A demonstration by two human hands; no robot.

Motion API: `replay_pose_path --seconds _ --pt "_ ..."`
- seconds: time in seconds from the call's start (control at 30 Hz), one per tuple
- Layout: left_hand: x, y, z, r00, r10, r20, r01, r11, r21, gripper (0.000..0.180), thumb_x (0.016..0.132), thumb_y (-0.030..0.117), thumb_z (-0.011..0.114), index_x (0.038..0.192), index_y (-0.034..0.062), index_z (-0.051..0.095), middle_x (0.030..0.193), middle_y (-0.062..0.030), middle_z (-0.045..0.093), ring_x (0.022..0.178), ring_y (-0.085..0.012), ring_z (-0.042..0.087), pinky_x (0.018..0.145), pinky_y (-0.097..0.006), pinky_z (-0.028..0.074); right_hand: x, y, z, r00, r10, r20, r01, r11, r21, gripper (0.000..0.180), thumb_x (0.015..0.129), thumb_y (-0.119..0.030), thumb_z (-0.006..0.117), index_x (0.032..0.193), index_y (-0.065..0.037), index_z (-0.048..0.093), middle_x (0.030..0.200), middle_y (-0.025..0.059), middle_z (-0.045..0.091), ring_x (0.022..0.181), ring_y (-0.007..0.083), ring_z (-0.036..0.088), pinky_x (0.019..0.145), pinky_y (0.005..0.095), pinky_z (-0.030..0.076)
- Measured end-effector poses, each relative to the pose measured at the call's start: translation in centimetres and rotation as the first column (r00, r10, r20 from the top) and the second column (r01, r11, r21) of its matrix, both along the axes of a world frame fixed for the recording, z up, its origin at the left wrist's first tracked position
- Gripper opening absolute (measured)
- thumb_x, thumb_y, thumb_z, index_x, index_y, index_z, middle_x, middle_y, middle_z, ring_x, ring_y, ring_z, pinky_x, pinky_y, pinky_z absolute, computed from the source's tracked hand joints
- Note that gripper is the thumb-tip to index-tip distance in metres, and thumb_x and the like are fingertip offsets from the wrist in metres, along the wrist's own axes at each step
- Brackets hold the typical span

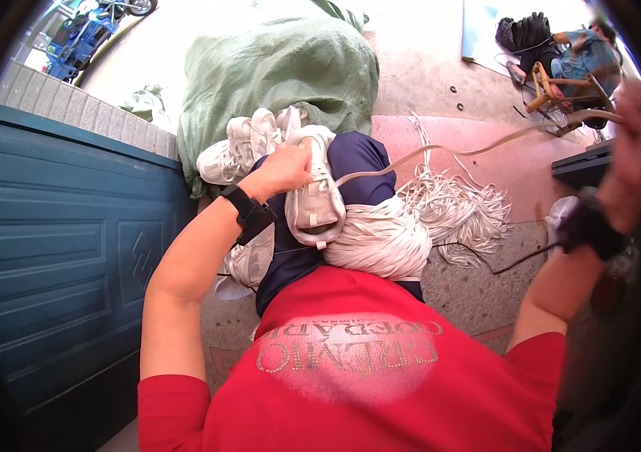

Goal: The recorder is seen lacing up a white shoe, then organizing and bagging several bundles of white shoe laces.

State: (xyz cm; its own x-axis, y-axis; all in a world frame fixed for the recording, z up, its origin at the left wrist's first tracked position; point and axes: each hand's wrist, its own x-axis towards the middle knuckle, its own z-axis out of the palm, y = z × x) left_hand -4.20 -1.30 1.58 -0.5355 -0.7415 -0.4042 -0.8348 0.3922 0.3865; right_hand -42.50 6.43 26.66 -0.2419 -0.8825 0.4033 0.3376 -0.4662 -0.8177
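Observation:
A pale beige sneaker rests on my lap, its heel toward me. My left hand is closed over its lacing area, with the fingertips partly hidden. A long, flat, pale shoelace runs from the sneaker's side in a slack wave, out to my right hand. That hand is raised far to the right and smeared by motion. The lace end meets its closed fingers. A thick bundle of white laces lies across my right thigh. More pale sneakers are heaped just beyond my left hand.
A big green sack stands in front of me. Loose white laces pile up on the floor at right. A blue panelled door stands at left. Another person sits at the far right by a wooden stool.

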Motion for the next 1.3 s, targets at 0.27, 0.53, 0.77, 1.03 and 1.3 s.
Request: replay_pose_path --seconds 0.27,0.53,0.77,1.03,1.3 --pt "-0.4 1.1 0.5 0.981 -0.145 0.127 0.174 0.949 -0.262 0.008 0.064 0.010 0.059 0.065 0.0027 0.058 0.073 -0.0158 0.059 0.082 -0.0324 0.054 0.070 -0.040 0.045 15.3 -1.6 -19.0 0.878 0.416 -0.235 -0.144 0.699 0.701 0.012 0.083 -0.024 0.056 0.082 -0.012 0.057 0.059 -0.0072 0.045 0.045 0.0019 0.036 0.038 0.0157 0.028" --pt "4.2 5.3 2.8 0.830 -0.450 0.329 0.551 0.570 -0.610 0.007 0.062 0.013 0.053 0.061 0.0089 0.048 0.059 -0.0042 0.048 0.070 -0.0196 0.048 0.057 -0.031 0.038 23.1 1.3 -26.7 0.400 0.438 -0.806 -0.088 0.893 0.442 0.019 0.072 -0.021 0.056 0.077 -0.004 0.063 0.072 0.0184 0.059 0.068 0.0325 0.058 0.061 0.0391 0.046" --pt "7.1 6.3 1.7 0.994 0.016 0.109 0.064 0.720 -0.691 0.008 0.067 0.005 0.053 0.074 0.0038 0.050 0.055 -0.0092 0.051 0.061 -0.0250 0.052 0.051 -0.034 0.044 26.6 -0.3 -28.3 0.212 0.196 -0.957 0.059 0.975 0.213 0.015 0.074 -0.019 0.053 0.072 -0.005 0.059 0.066 0.0135 0.058 0.062 0.0300 0.059 0.055 0.0388 0.047" --pt "4.9 7.4 -0.3 0.914 0.371 -0.161 -0.391 0.706 -0.591 0.011 0.079 0.007 0.046 0.088 0.0029 0.051 0.062 -0.0184 0.055 0.061 -0.0349 0.056 0.055 -0.043 0.044 27.2 -1.2 -27.8 -0.131 0.103 -0.986 -0.131 0.984 0.120 0.012 0.073 -0.010 0.050 0.068 -0.003 0.058 0.068 0.0144 0.059 0.064 0.0233 0.061 0.051 0.0327 0.048" --pt "4.7 6.7 -2.3 0.805 0.494 -0.327 -0.593 0.661 -0.461 0.013 0.081 0.011 0.046 0.089 0.0023 0.049 0.066 -0.0229 0.055 0.064 -0.0405 0.055 0.059 -0.048 0.043 8.7 -3.7 -10.3 0.653 0.673 0.348 -0.752 0.631 0.190 0.016 0.089 -0.021 0.040 0.081 -0.009 0.044 0.061 -0.0050 0.031 0.047 0.0042 0.025 0.041 0.0177 0.022"
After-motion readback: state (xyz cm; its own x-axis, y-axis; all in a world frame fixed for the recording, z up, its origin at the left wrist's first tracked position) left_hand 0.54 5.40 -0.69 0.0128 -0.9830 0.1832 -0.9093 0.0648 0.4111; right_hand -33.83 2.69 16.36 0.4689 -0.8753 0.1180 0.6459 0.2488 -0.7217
